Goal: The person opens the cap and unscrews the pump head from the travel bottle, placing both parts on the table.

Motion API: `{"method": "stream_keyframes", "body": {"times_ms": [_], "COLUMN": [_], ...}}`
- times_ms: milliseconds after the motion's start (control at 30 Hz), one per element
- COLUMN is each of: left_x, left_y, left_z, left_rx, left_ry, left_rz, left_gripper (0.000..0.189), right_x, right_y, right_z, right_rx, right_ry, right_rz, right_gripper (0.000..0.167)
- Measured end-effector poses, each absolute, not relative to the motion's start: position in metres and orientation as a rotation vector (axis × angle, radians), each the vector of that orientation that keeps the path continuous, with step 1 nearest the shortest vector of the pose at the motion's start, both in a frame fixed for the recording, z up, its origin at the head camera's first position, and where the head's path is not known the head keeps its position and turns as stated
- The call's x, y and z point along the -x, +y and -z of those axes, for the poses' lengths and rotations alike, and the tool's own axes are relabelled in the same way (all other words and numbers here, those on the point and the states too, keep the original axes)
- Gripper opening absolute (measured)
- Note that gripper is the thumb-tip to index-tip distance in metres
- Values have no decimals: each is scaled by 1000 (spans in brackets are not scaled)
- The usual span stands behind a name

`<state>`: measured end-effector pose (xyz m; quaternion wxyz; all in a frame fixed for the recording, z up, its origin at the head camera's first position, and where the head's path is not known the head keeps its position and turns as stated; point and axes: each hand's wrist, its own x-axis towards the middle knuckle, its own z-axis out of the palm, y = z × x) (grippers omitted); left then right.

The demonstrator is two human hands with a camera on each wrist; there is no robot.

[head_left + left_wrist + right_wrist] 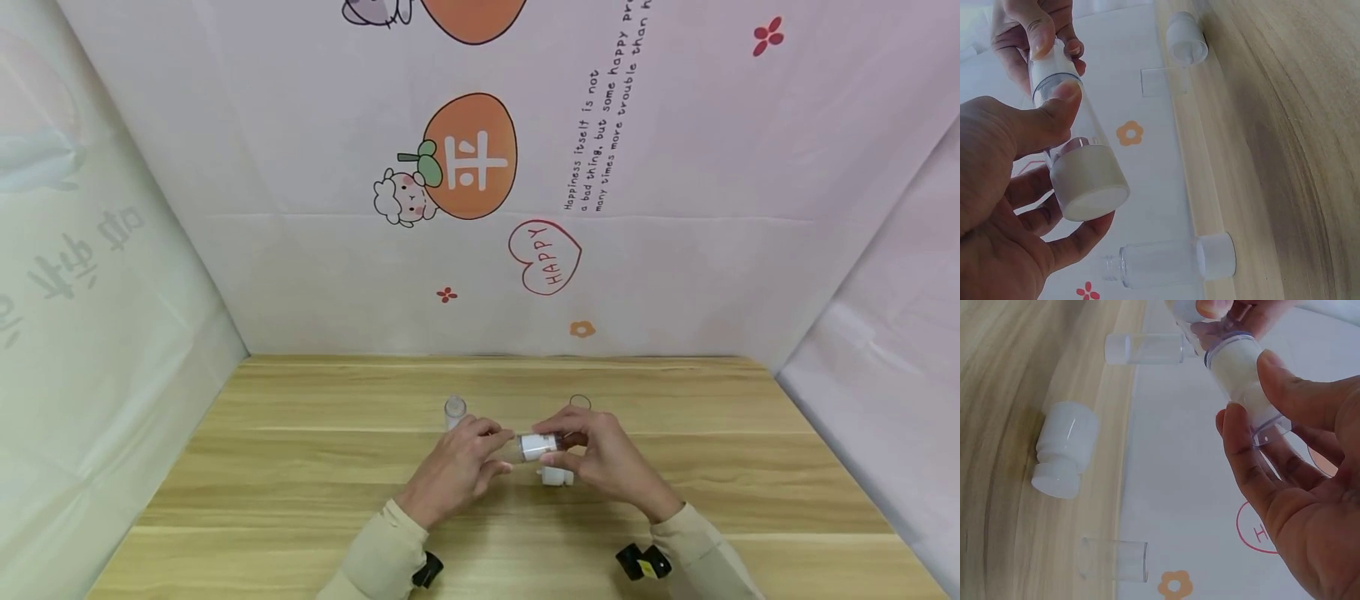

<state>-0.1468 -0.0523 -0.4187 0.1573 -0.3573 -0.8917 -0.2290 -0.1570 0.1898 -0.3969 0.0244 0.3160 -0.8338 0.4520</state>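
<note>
Between the two hands a clear bottle [1088, 122] with a white base is held tilted in the air. My left hand [457, 462] grips its clear body, thumb on the near side and fingers around the base end. At the other end, my right hand [607, 458] pinches the white upper part [1235, 365], which sits inside a clear sleeve, between thumb and fingers. Just below, a small white bottle [1069, 437] with a narrower neck stands on the table, partly hidden by the right hand in the head view.
A second clear bottle [1160, 265] with a white base and open threaded neck stands beyond the left hand. A clear open cylinder [1113, 559] stands beyond the right hand. The wooden table [315, 450] meets a printed cloth backdrop [315, 283] at its far edge.
</note>
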Motion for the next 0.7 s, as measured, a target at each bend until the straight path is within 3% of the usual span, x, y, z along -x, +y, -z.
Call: {"method": "stream_keyframes", "body": {"times_ms": [700], "left_x": [152], "left_y": [-53], "left_z": [421], "left_rx": [962], "left_ry": [-2530], "left_rz": [656], "left_gripper": [38], "right_x": [158], "right_y": [184], "right_z": [406], "right_rx": [-881], "right_ry": [-2432], "right_rz": [-1521], "right_gripper": [33]}}
